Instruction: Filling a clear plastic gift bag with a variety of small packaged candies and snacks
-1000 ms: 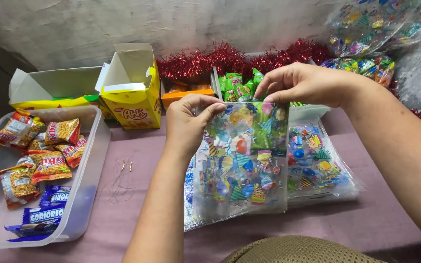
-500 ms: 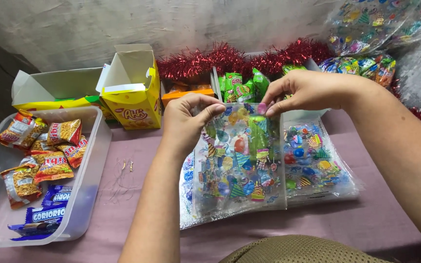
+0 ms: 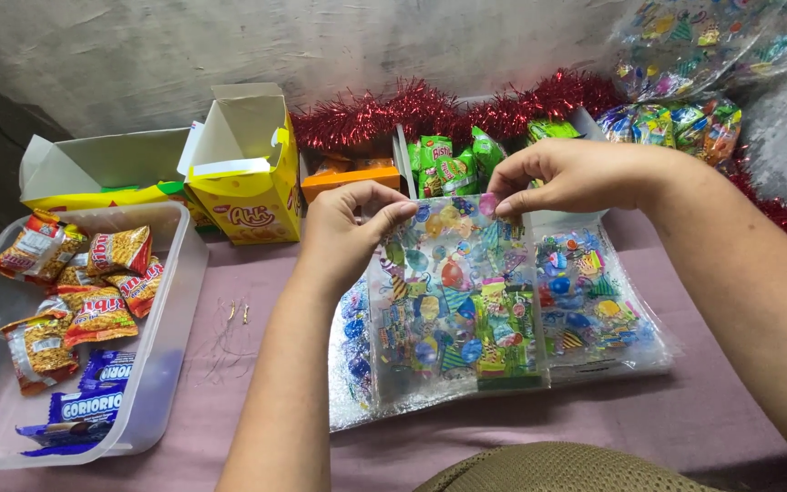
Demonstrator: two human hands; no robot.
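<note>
head view | left hand (image 3: 343, 239), right hand (image 3: 568, 175) fingers pinch printed bag (image 3: 453, 301) top edge | plastic tub (image 3: 170, 364) well left

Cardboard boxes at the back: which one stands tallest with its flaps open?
The yellow box beside the clear tub. It stands upright, top flaps raised; the white box and orange box sit lower.

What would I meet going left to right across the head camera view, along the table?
Clear plastic tub of snack packets → left hand → printed clear bag held by both hands → right hand → more printed bags lying flat.
</note>
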